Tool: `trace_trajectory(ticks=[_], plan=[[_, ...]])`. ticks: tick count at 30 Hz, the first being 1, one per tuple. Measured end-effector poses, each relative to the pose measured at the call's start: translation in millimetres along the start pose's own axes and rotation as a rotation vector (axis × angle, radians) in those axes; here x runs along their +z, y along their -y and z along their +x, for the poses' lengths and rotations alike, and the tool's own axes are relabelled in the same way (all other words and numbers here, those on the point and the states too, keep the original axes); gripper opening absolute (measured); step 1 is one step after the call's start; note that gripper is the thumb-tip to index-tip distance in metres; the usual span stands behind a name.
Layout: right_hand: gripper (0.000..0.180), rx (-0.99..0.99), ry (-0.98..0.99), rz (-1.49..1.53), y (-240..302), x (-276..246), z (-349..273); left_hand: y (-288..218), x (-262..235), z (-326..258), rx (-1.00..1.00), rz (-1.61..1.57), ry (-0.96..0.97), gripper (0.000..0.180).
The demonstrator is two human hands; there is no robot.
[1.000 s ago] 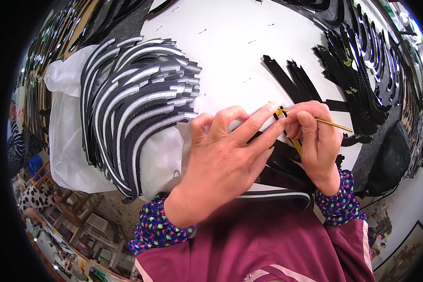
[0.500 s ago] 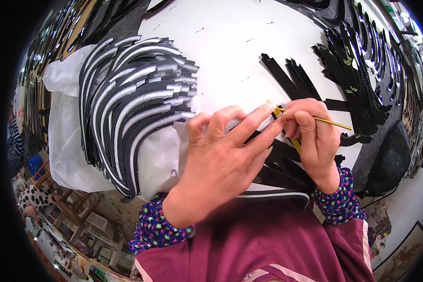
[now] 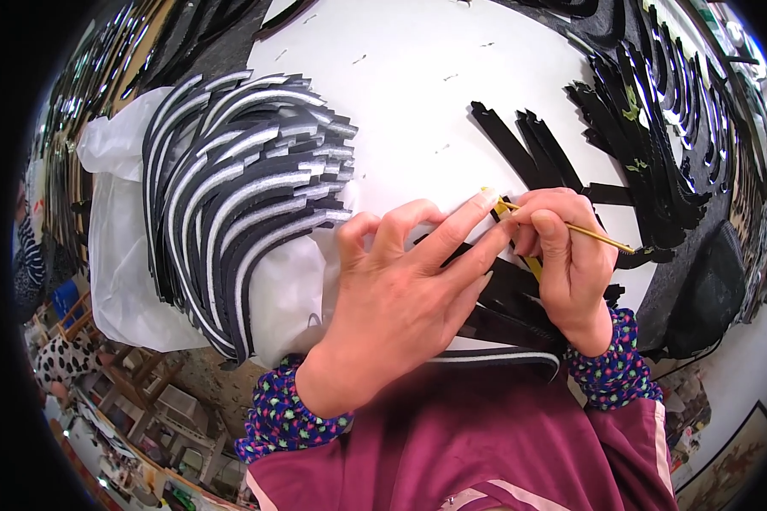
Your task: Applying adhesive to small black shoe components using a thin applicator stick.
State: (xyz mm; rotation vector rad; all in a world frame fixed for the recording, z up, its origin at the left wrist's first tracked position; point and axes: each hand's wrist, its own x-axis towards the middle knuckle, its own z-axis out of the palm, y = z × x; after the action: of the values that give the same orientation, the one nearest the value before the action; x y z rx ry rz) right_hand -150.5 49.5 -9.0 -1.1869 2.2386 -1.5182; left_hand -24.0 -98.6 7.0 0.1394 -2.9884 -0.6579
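Observation:
My left hand (image 3: 409, 285) lies palm down with its fingers spread. Its index fingertip presses on the upper end of a narrow yellow strip (image 3: 533, 266), which rests over black strips. Pinched in my right hand (image 3: 573, 251) is a thin gold-coloured stick (image 3: 601, 237), its tip touching the yellow strip beside my left fingertips. Under and between both hands are flat black strips (image 3: 516, 298), partly hidden by my fingers. One curved black strip with a white line (image 3: 503, 353) lies nearest my body.
A heap of curved black-and-white strips (image 3: 239, 187) sits on white plastic sheeting (image 3: 128, 272) at left. The white work surface (image 3: 383, 102) carries small dark scraps. Black strips (image 3: 541, 149) lie beyond my hands, with a pile of more black strips (image 3: 639, 153) at right.
Both hands keep nearly the same place. The gold stick's outer end has dipped slightly down and its tip stays at the yellow strip.

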Motion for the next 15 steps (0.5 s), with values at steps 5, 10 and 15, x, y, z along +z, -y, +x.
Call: trace_trajectory(ticks=[5, 10, 15], plan=[[0.008, -0.008, 0.005, 0.013, -3, -2, 2, 0, 0, 1, 0.000, -0.003, 0.001, 0.046], [0.007, -0.026, -0.011, 0.006, 1, -2, 1, 0, 0, 1, 0.003, -0.002, -0.003, 0.048], [0.010, -0.042, -0.057, -0.153, 19, -14, -6, 1, -2, 1, 0.002, -0.050, -0.012, 0.051]])
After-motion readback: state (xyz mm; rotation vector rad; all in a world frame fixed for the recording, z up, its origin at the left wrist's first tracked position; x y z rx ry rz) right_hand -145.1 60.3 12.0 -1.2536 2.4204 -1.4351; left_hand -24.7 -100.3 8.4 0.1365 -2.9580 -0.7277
